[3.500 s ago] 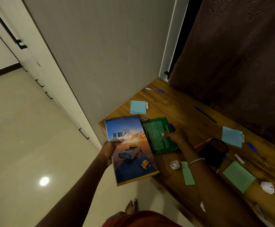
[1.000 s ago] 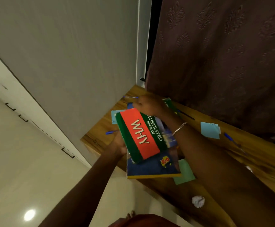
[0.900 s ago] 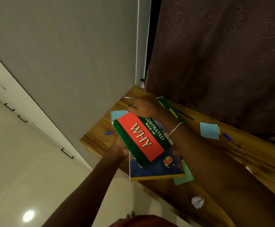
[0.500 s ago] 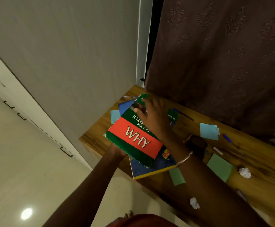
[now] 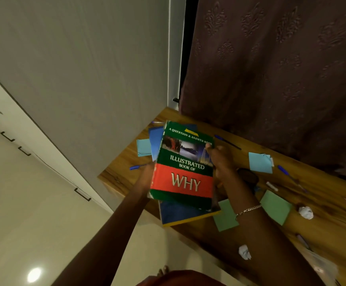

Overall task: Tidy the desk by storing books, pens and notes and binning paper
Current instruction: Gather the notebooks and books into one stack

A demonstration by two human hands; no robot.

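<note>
A green and red book titled "Illustrated Book of Why" lies face up on top of a larger blue book. Both are held above the left end of the wooden desk. My left hand grips the stack from its left side and underneath. My right hand clasps the right edge of the green book. Blue pens, blue notes, green notes and crumpled paper balls lie scattered on the desk.
A dark patterned curtain hangs behind the desk. A white cupboard panel stands to the left. A black round object sits on the desk behind my right wrist. Tiled floor spreads to the lower left.
The green book has been lifted off the desk, turned cover up and laid on the blue book. In the last second my right hand slid from its top to its right edge.
</note>
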